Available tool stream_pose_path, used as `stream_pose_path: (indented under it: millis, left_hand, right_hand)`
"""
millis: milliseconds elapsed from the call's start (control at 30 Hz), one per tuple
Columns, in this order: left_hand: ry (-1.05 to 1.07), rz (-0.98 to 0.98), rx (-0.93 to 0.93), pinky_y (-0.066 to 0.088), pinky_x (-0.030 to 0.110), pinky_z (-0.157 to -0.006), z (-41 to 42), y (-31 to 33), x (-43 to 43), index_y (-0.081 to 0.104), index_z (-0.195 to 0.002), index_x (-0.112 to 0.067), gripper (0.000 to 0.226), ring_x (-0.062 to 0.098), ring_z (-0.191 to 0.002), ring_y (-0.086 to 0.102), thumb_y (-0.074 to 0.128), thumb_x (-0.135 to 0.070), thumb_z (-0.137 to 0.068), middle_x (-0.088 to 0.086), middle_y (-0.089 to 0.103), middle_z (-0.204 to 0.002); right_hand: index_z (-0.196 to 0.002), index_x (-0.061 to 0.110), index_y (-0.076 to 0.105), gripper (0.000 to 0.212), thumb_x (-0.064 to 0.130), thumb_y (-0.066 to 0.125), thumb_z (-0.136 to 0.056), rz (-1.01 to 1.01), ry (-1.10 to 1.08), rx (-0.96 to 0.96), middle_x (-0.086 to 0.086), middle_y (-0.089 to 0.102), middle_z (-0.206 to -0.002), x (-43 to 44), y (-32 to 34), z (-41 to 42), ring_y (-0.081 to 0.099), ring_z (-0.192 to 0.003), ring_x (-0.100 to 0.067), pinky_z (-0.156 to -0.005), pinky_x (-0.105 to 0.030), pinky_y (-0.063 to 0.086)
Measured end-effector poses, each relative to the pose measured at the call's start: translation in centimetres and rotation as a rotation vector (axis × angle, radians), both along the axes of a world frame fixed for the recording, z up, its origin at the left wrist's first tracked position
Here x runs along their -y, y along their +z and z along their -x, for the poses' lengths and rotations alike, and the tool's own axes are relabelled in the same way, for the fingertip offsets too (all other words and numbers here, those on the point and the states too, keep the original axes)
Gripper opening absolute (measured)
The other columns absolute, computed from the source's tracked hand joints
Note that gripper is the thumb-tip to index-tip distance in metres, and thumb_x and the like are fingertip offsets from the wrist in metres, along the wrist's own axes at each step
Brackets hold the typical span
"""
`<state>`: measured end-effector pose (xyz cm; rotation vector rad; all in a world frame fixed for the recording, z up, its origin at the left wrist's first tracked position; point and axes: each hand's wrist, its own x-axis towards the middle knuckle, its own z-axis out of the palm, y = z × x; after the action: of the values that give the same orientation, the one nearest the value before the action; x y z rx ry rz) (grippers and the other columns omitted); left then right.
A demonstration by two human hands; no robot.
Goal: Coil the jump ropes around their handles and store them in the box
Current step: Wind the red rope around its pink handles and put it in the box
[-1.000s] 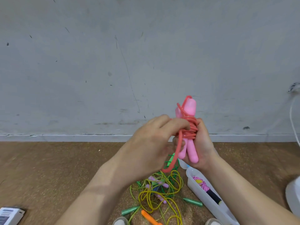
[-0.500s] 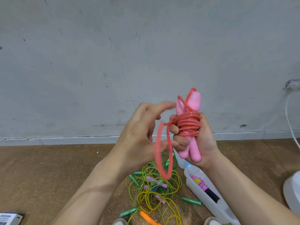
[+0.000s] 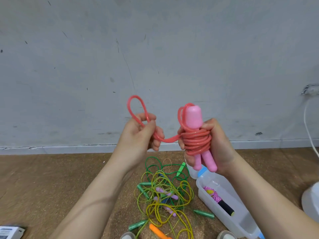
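Observation:
My right hand (image 3: 218, 149) grips a pair of pink handles (image 3: 193, 118) held upright, with a red rope (image 3: 196, 141) coiled many times round their middle. A short stretch of that rope runs left to my left hand (image 3: 138, 135), which pinches its last loop; the loop (image 3: 135, 107) stands up above my fingers. Below, on the floor, lies a tangled heap of green and yellow jump ropes (image 3: 164, 192) with green, purple and orange handles. To its right stands a clear plastic box (image 3: 241, 219) holding one coiled pink-and-black rope (image 3: 218, 200).
A grey wall rises close in front, above a brown cork-like floor (image 3: 43, 183). A white cable (image 3: 309, 128) hangs at the far right over a white object (image 3: 310, 202). A small printed box (image 3: 9, 232) lies bottom left. Shoe tips (image 3: 127, 236) show at the bottom edge.
My left hand has swung the hanging red loop up and out to the left, away from the handles. The right hand keeps the coiled handles in the same grip, turned slightly.

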<state>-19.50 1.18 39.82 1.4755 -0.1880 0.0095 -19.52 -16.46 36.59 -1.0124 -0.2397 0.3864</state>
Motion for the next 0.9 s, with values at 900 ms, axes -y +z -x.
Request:
stream_pose_path:
  millis: [900]
  left_hand:
    - [-0.038, -0.792, 0.319, 0.053, 0.041, -0.061, 0.4, -1.6, -0.5, 0.063, -0.073, -0.022, 0.008, 0.018, -0.060, 0.064, 0.070, -0.018, -0.075, -0.001, 0.062, -0.062]
  right_hand:
    - [-0.114, 0.037, 0.045, 0.047, 0.053, 0.043, -0.070, 1.175, -0.196, 0.648, 0.003, 0.051, -0.106, -1.7, -3.6, 0.1, 0.052, -0.098, -0.014, -0.086, -0.040, 0.046]
